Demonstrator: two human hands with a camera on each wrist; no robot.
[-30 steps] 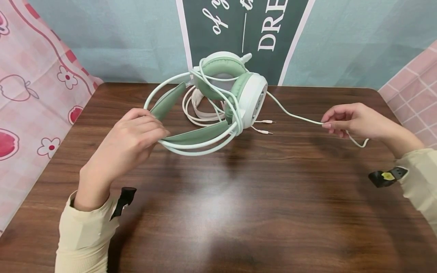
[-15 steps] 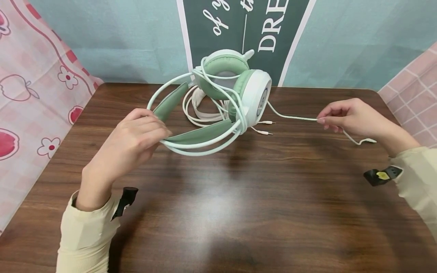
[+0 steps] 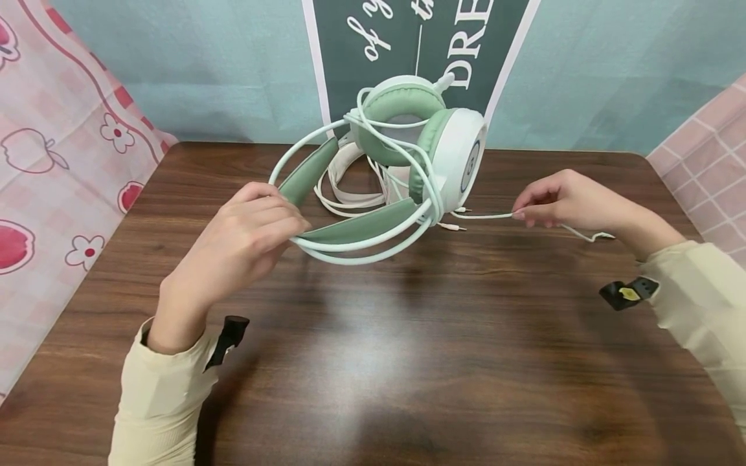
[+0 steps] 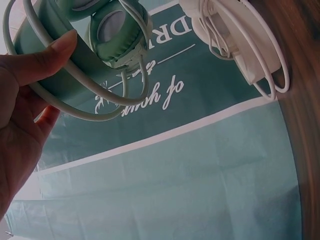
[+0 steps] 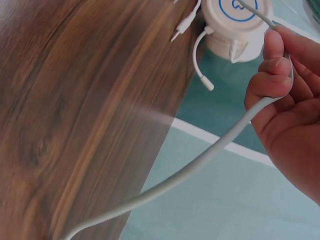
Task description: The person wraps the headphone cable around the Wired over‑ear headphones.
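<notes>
My left hand [image 3: 239,239] grips the headband of a mint-green and white headset [image 3: 463,158], holding it tilted above the table with its ear cups toward the back. Loops of its pale cable run around the headband and ear cups. Off to the right, my right hand [image 3: 568,204] pinches the headset's cable [image 3: 484,216] between thumb and fingers. In the right wrist view, that cable [image 5: 190,170] passes through the curled fingers and hangs down from them. The left wrist view has the thumb and fingers around the headband [image 4: 65,80].
Behind the held headset, a white headset [image 4: 250,40] lies on the wooden table [image 3: 373,362] with coiled cable. Its white plug [image 3: 451,226] points right. A blue cloth wall with a dark green lettered panel [image 3: 402,39] stands at the back edge; pink patterned cloth [image 3: 52,194] hangs left.
My left hand has carried the headset slightly right, and its ear cups now overlap the plugs more. My right hand has moved left along with the cable, bringing the hands closer together.
</notes>
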